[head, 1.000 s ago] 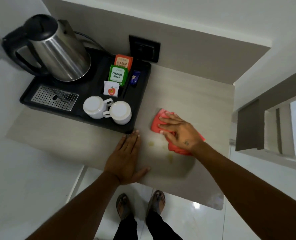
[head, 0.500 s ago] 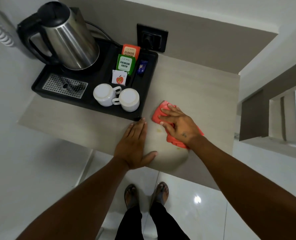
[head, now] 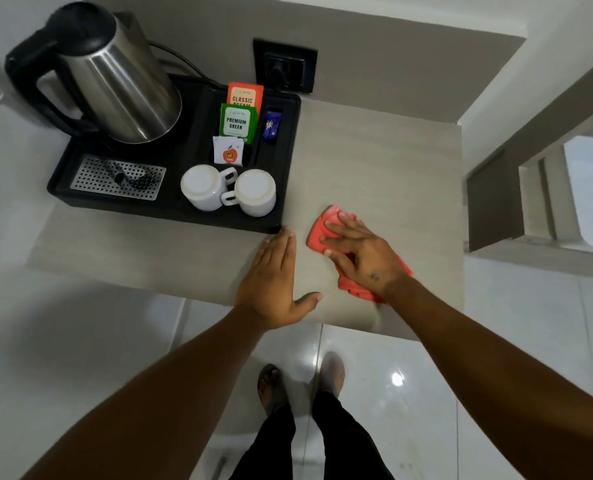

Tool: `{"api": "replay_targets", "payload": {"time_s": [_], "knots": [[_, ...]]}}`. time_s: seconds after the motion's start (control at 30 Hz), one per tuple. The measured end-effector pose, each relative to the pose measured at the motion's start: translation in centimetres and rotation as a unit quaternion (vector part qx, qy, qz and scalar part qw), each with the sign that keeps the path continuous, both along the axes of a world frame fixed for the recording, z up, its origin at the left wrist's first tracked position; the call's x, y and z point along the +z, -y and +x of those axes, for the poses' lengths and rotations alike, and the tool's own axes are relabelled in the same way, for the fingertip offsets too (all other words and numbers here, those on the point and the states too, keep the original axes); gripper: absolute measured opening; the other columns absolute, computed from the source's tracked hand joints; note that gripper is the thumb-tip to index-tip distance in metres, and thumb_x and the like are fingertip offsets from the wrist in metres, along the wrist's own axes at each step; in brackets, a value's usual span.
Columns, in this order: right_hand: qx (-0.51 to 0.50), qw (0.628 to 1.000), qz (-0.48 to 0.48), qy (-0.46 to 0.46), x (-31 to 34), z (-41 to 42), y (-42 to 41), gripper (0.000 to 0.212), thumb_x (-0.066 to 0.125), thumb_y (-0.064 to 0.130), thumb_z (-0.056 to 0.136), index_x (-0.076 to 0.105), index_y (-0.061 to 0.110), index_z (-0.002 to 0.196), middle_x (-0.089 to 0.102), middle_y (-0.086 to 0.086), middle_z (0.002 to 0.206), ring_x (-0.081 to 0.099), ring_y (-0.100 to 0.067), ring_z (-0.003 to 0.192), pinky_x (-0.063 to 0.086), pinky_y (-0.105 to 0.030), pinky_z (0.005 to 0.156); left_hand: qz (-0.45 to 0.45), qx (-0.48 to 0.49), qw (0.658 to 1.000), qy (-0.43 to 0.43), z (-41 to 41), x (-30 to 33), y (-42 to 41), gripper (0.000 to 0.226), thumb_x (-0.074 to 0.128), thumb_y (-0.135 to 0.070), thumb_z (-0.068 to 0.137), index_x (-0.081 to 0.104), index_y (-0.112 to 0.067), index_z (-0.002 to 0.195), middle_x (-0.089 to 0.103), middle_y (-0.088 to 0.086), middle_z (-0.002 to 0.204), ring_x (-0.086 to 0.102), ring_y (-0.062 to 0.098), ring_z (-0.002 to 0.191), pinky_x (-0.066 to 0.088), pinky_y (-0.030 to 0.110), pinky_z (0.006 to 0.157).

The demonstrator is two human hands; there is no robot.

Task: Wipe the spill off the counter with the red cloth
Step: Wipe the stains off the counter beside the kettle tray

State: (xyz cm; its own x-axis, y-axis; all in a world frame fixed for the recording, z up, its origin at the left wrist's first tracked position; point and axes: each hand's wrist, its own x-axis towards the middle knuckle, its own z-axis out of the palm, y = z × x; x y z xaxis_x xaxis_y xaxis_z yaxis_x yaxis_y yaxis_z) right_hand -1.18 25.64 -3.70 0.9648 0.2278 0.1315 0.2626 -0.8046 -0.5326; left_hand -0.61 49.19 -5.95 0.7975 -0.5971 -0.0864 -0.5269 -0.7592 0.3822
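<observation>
walls [head: 374, 39]: grey-beige, white above | floor [head: 496, 341]: glossy white tile, light glare | socket [head: 284, 65]: black

- Both arms are bare from the hands up to where they leave view; no sleeves show.
- The right hand [head: 361, 254] carries a small dark mark on its back, near the wrist.
- The left hand [head: 274, 282] shows no ring or band.
- Black trousers [head: 309, 441] cover both legs.
- Dark open sandals [head: 271, 386] are on the feet.
</observation>
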Motion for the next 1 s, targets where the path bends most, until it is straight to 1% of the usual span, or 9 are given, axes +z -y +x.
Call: {"api": "replay_targets", "payload": {"time_s": [0.17, 0.3, 0.4, 0.53, 0.63, 0.7, 0.8, 0.9, 1.0], "knots": [[0.023, 1.000, 0.007, -0.013, -0.6, -6.7, 2.9, 0.029, 0.063, 0.031, 0.095, 0.070, 0.019, 0.120, 0.055, -0.004, 0.143, 0.037, -0.023, 0.142, 0.028, -0.049, 0.118, 0.038, -0.067, 0.997, 0.000, 0.8, 0.3, -1.3, 0.120, 0.044, -0.080, 0.084, 0.003, 0.001, 0.160, 0.001, 0.020, 0.171, 0.000, 0.031, 0.159, 0.012, 0.047, 0.129], [-0.104, 0.993, -0.002, -0.050, -0.3, -7.1, 5.2, 0.031, 0.059, 0.037, 0.096, 0.065, 0.029, 0.126, 0.050, 0.006, 0.146, 0.031, -0.011, 0.144, 0.029, -0.049, 0.117, 0.048, -0.079, 0.996, -0.002, 0.9, 0.3, -1.4, 0.122, 0.041, -0.084, 0.082, -0.002, -0.001, 0.161, -0.003, 0.018, 0.172, -0.005, 0.028, 0.159, 0.006, 0.043, 0.130], [-0.149, 0.989, -0.003, -0.025, 0.1, -4.9, 3.0, 0.027, 0.065, 0.026, 0.095, 0.069, 0.022, 0.121, 0.056, -0.001, 0.142, 0.036, -0.017, 0.142, 0.029, -0.048, 0.117, 0.054, -0.114, 0.992, -0.007, 1.7, 0.6, -1.9, 0.125, 0.042, -0.086, 0.079, -0.001, -0.002, 0.161, -0.001, 0.017, 0.172, -0.004, 0.028, 0.159, 0.007, 0.043, 0.130], [-0.068, 0.998, -0.001, -0.005, -0.2, -4.7, -2.7, 0.026, 0.072, 0.015, 0.090, 0.073, 0.018, 0.115, 0.059, -0.009, 0.138, 0.041, -0.029, 0.139, 0.025, -0.046, 0.119, 0.041, -0.203, 0.978, 0.018, 3.3, 0.8, -3.6, 0.122, 0.050, -0.081, 0.082, 0.012, 0.005, 0.159, 0.011, 0.024, 0.170, 0.006, 0.035, 0.159, 0.015, 0.050, 0.128], [0.041, 0.999, 0.001, -0.015, -0.4, -8.2, -3.7, 0.026, 0.063, 0.024, 0.094, 0.071, 0.020, 0.119, 0.056, -0.005, 0.142, 0.037, -0.027, 0.142, 0.024, -0.047, 0.119, 0.045, -0.219, 0.975, 0.020, 3.6, 0.7, -4.0, 0.122, 0.052, -0.080, 0.081, 0.011, 0.004, 0.159, 0.010, 0.025, 0.170, 0.004, 0.035, 0.159, 0.012, 0.050, 0.129], [0.063, 0.998, 0.003, -0.031, 0.0, -10.1, -1.4, 0.029, 0.056, 0.030, 0.096, 0.071, 0.020, 0.119, 0.055, -0.003, 0.142, 0.037, -0.024, 0.142, 0.027, -0.048, 0.118, 0.049, -0.221, 0.974, 0.022, 3.5, 0.7, -3.9, 0.122, 0.053, -0.078, 0.080, 0.010, 0.004, 0.159, 0.010, 0.025, 0.170, 0.004, 0.035, 0.159, 0.012, 0.049, 0.129], [-0.016, 0.998, -0.003, -0.063, 1.0, -9.9, 2.4, 0.030, 0.058, 0.032, 0.097, 0.066, 0.024, 0.124, 0.051, 0.000, 0.145, 0.035, -0.023, 0.144, 0.026, -0.050, 0.119, 0.069, -0.216, 0.974, 0.024, 3.5, 0.8, -3.9, 0.119, 0.048, -0.076, 0.081, 0.005, 0.002, 0.160, 0.006, 0.022, 0.171, 0.001, 0.033, 0.159, 0.010, 0.048, 0.129], [-0.109, 0.993, 0.011, -0.037, 1.4, -6.4, 1.4, 0.029, 0.067, 0.021, 0.092, 0.068, 0.017, 0.121, 0.055, -0.006, 0.140, 0.040, -0.028, 0.140, 0.026, -0.046, 0.119, 0.085, -0.204, 0.975, 0.036, 3.4, 1.2, -3.6, 0.115, 0.043, -0.073, 0.081, 0.006, 0.002, 0.160, 0.008, 0.022, 0.171, 0.001, 0.032, 0.159, 0.009, 0.049, 0.129], [-0.103, 0.994, 0.014, -0.032, 1.1, -5.1, -3.4, 0.026, 0.072, 0.014, 0.090, 0.073, 0.014, 0.116, 0.057, -0.011, 0.139, 0.037, -0.029, 0.141, 0.022, -0.046, 0.120, 0.092, -0.205, 0.974, 0.040, 3.4, 1.5, -3.6, 0.116, 0.044, -0.073, 0.080, 0.007, 0.002, 0.160, 0.008, 0.022, 0.170, 0.002, 0.032, 0.159, 0.009, 0.049, 0.129]]}}
